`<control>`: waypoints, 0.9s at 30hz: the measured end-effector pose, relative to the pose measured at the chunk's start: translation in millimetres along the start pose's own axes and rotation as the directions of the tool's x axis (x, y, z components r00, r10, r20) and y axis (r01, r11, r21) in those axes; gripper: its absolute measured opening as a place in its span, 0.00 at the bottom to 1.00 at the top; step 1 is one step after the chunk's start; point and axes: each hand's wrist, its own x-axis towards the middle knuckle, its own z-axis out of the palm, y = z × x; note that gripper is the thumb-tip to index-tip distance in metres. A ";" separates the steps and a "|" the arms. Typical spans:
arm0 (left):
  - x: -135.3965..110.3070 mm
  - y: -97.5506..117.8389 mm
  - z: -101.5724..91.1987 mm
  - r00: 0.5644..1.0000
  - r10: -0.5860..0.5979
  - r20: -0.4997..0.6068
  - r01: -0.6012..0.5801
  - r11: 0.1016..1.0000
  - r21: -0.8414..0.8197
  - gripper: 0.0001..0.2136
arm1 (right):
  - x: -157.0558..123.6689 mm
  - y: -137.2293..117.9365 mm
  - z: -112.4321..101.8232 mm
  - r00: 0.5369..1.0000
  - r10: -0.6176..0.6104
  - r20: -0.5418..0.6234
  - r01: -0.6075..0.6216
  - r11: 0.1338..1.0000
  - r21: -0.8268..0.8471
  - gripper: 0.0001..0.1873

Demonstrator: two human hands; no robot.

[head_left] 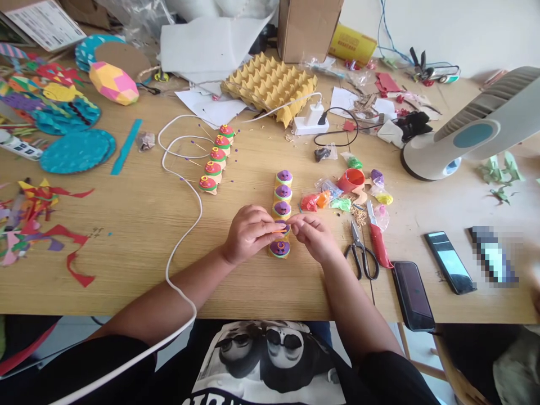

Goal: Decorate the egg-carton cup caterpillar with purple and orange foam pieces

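Note:
A row of egg-carton cups (282, 208) topped with purple clay runs down the table in front of me. The nearest cup carries a small yellow-orange ring. My left hand (252, 232) is closed over the second-nearest cup from the left, with a bit of orange clay (280, 230) at its fingertips. From the right, my right hand (315, 236) meets it in a pinch at the same cup; what sits in that pinch is too small to make out. Farther back on the left stands a similar row with red-and-green clay tops (217, 154) and pins sticking out sideways.
Scissors (358, 252), a red-handled knife (377, 236) and bagged clay (310, 201) lie to my right, with phones (413, 295) beyond. A white cable (169, 259) crosses my left arm. An egg tray (270, 84), power strip (310, 125) and fan (455, 140) stand behind.

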 end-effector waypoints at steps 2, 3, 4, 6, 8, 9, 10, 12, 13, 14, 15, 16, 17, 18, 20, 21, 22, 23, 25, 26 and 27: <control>-0.1 -0.2 -0.1 1.000 0.009 -0.002 -0.009 1.000 0.010 0.09 | -2.5 0.0 3.7 0.997 -0.022 0.079 0.031 0.992 -0.118 0.17; -0.3 -0.4 0.1 1.000 0.014 -0.001 -0.014 1.000 0.017 0.09 | -3.2 0.0 5.1 0.993 -0.031 0.116 0.049 0.986 -0.157 0.17; -0.5 -0.6 0.5 1.000 0.020 0.003 -0.020 1.000 0.023 0.09 | -3.6 0.2 6.1 0.989 -0.037 0.142 0.063 0.982 -0.180 0.17; -1.0 -1.2 1.5 0.999 0.028 0.026 -0.029 0.999 0.031 0.11 | -3.0 1.4 6.9 0.986 -0.050 0.157 0.080 0.978 -0.191 0.16; -1.3 -1.8 2.6 0.999 0.024 0.049 -0.026 0.999 0.033 0.13 | -1.4 3.4 6.8 0.989 -0.066 0.134 0.089 0.981 -0.172 0.15; -1.3 -2.0 3.0 0.999 0.019 0.050 -0.021 0.999 0.030 0.15 | -0.6 4.4 6.6 0.990 -0.071 0.119 0.090 0.984 -0.155 0.15; -1.2 -2.2 3.4 0.999 0.013 0.044 -0.014 1.000 0.027 0.15 | 0.2 5.3 6.6 0.992 -0.076 0.103 0.090 0.987 -0.134 0.15; -0.8 -2.1 3.6 1.000 0.003 0.023 -0.004 1.000 0.023 0.15 | 1.1 6.3 6.7 0.993 -0.080 0.082 0.088 0.991 -0.099 0.16; -0.5 -1.9 3.5 1.000 0.001 0.016 -0.001 1.000 0.021 0.14 | 1.2 6.3 6.9 0.994 -0.080 0.076 0.087 0.992 -0.090 0.16; -0.2 -1.6 3.4 1.000 0.000 0.013 0.000 1.000 0.019 0.13 | 1.1 6.1 7.1 0.994 -0.082 0.073 0.088 0.992 -0.088 0.16; 0.1 -1.3 3.2 1.000 -0.001 0.013 0.001 1.000 0.017 0.12 | 0.8 5.5 7.2 0.994 -0.085 0.072 0.091 0.992 -0.091 0.16; 0.3 -1.0 3.1 1.000 0.000 0.013 0.000 1.000 0.014 0.11 | 0.3 4.8 7.3 0.993 -0.088 0.073 0.094 0.991 -0.097 0.16; 0.5 -0.8 2.9 1.000 0.001 0.012 -0.001 1.000 0.009 0.10 | -0.3 3.9 7.3 0.993 -0.088 0.074 0.095 0.990 -0.102 0.16; 0.5 -0.6 2.8 1.000 0.000 0.009 0.000 1.000 0.005 0.09 | -0.9 3.1 7.3 0.993 -0.087 0.074 0.094 0.990 -0.107 0.16; 0.4 -0.5 2.5 1.000 -0.006 0.001 0.006 1.000 -0.001 0.07 | -1.7 2.1 7.3 0.994 -0.075 0.080 0.084 0.990 -0.116 0.17; 0.2 -0.6 2.5 1.000 -0.008 0.000 0.008 1.000 0.000 0.07 | -1.7 2.1 7.4 0.994 -0.065 0.086 0.075 0.990 -0.118 0.18; 0.0 -0.7 2.4 1.000 -0.007 0.003 0.007 1.000 0.003 0.07 | -1.6 2.5 7.6 0.994 -0.053 0.096 0.064 0.991 -0.119 0.18; -0.3 -0.8 2.4 1.000 -0.004 0.009 0.004 1.000 0.010 0.08 | -1.2 3.4 7.7 0.994 -0.041 0.106 0.054 0.991 -0.121 0.19; -0.8 -1.1 2.6 1.000 0.011 0.027 -0.012 1.000 0.028 0.09 | -0.1 5.3 8.0 0.993 -0.026 0.114 0.040 0.991 -0.125 0.19; -1.0 -1.3 2.7 0.999 0.019 0.035 -0.020 0.999 0.036 0.10 | 0.4 6.1 8.0 0.994 -0.027 0.107 0.041 0.991 -0.126 0.19; -1.3 -1.6 3.0 0.999 0.022 0.040 -0.024 0.999 0.042 0.11 | 0.8 6.4 7.9 0.995 -0.034 0.094 0.046 0.991 -0.126 0.18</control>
